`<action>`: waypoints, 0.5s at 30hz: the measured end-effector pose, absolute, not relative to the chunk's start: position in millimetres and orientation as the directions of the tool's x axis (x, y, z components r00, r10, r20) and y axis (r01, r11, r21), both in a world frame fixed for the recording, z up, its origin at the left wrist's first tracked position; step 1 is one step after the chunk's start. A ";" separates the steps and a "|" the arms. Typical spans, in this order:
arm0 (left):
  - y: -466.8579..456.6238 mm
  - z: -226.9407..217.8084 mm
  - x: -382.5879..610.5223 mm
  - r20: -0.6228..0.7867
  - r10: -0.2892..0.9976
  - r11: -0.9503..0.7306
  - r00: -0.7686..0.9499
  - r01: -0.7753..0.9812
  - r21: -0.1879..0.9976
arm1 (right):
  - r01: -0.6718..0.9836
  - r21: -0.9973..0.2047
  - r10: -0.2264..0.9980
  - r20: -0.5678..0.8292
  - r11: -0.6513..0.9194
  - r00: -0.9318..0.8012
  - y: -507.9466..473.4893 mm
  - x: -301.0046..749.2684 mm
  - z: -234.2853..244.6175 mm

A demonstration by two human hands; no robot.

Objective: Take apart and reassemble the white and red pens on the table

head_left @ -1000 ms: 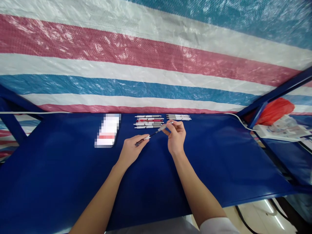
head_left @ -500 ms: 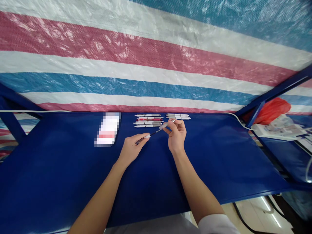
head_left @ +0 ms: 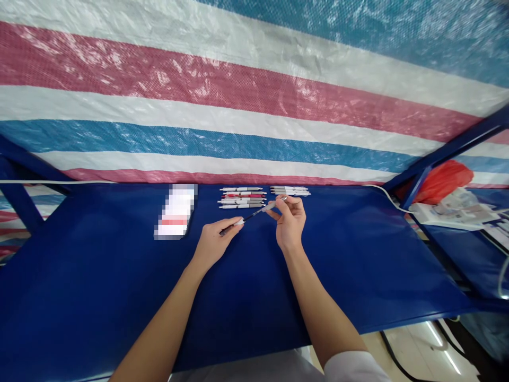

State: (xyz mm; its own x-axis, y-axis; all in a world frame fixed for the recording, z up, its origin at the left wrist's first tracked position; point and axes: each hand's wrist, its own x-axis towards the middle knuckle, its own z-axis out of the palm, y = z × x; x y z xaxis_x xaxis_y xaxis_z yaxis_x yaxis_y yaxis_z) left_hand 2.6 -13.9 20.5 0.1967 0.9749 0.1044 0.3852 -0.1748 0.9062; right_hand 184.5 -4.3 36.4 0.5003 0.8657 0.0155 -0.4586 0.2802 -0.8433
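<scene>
My left hand is closed on one part of a pen, a white piece with a dark end poking out below the fingers. From it a thin dark refill slants up to the right. My right hand pinches a pale grey pen barrel at the refill's other end. The two pen parts stand apart, with the refill spanning between them. Just behind lies a stack of white, grey and red pens. A smaller group of white pens lies beyond my right fingers.
A blurred-out white rectangular object lies left of the pens on the blue table. A striped tarpaulin hangs behind. On the right are a blue metal frame, a white cable and a red bag.
My right hand has shifted slightly right, and the pale barrel now lines up more closely with the refill. My left hand has hardly moved.
</scene>
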 end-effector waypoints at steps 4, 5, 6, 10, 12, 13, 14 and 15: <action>-13.7 20.3 2.2 0.092 0.976 -0.163 0.197 0.385 0.908 | -0.451 -0.846 0.867 0.027 0.285 0.498 -4.9 184.3 35.9; -13.5 20.4 2.3 0.094 0.976 -0.165 0.198 0.385 0.908 | -0.449 -0.847 0.868 0.028 0.284 0.496 -5.0 184.3 35.6; -13.2 20.4 2.4 0.096 0.975 -0.168 0.198 0.386 0.907 | -0.447 -0.849 0.869 0.030 0.283 0.494 -4.9 184.3 35.3; -12.5 21.3 3.3 0.096 0.975 -0.166 0.199 0.376 0.912 | -0.442 -0.846 0.863 0.039 0.297 0.504 -4.2 184.4 34.4; -12.7 22.2 3.8 0.094 0.975 -0.166 0.200 0.376 0.912 | -0.444 -0.846 0.865 0.040 0.295 0.500 -3.8 184.3 34.1; -12.9 22.6 3.9 0.096 0.975 -0.168 0.202 0.379 0.910 | -0.445 -0.846 0.868 0.040 0.292 0.494 -3.6 184.3 33.8; -13.1 22.9 3.9 0.098 0.974 -0.171 0.203 0.382 0.908 | -0.447 -0.847 0.871 0.039 0.289 0.489 -3.4 184.3 33.5; -13.4 23.1 3.9 0.102 0.974 -0.175 0.204 0.385 0.906 | -0.449 -0.847 0.874 0.038 0.286 0.485 -3.2 184.3 33.0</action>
